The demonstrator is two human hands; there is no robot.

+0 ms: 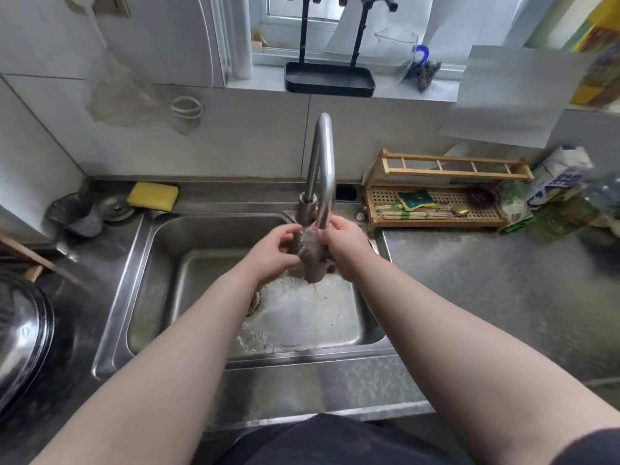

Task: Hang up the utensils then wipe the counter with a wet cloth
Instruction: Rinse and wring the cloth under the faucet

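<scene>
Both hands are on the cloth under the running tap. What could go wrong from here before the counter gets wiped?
1. The cloth, held by the left hand and right hand, may drip across the counter unless wrung first.
2. Water from the faucet already splashes in the sink; it may spatter over the rim.

White tiled wall (235, 139) rises behind a steel counter (503, 280); daylight enters through the window (302, 15) above.

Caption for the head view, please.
Both hands hold a grey cloth under the faucet over the steel sink.
</scene>
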